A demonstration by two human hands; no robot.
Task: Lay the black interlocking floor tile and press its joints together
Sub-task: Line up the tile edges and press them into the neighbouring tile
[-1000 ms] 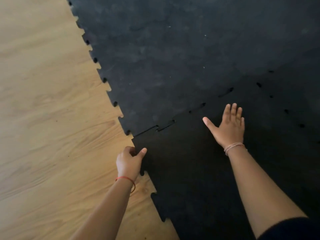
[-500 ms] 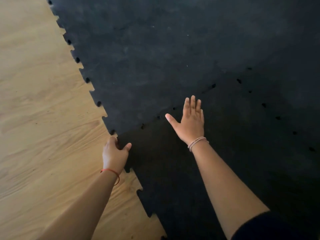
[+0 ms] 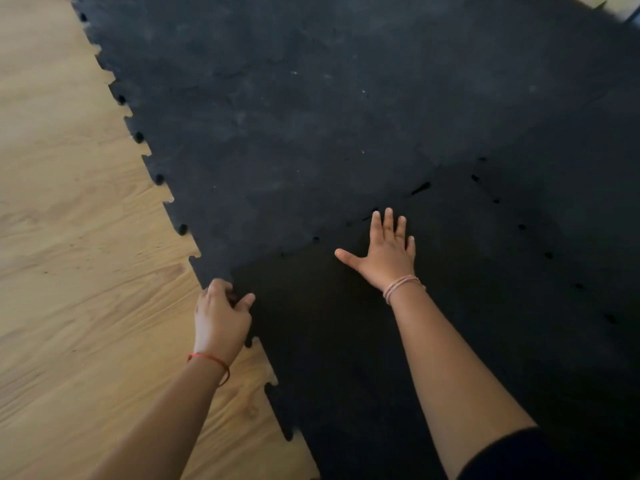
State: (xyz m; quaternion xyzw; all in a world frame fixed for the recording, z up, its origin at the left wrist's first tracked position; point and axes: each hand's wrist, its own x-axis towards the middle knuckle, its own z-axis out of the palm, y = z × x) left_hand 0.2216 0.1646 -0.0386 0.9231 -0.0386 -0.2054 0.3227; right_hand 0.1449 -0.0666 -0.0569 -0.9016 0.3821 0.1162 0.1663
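The black interlocking tile (image 3: 332,348) lies on the floor at the near centre, its toothed far edge meeting the dustier laid tile (image 3: 277,133) beyond. My left hand (image 3: 221,317) grips the tile's far left corner, fingers curled under the edge and thumb on top. My right hand (image 3: 388,252) rests flat on the tile, fingers spread, just short of the joint. Small dark gaps (image 3: 420,188) still show along the seam to the right of my fingers.
Light wood-grain flooring (image 3: 76,271) fills the left side. More laid black tiles (image 3: 554,220) cover the right, with a dotted seam running toward the lower right. A pale object (image 3: 630,8) pokes in at the top right corner.
The wide gap at the left end of the seam has closed. My left hand stays gripping the corner; my right hand slid left along the joint, then stayed flat.
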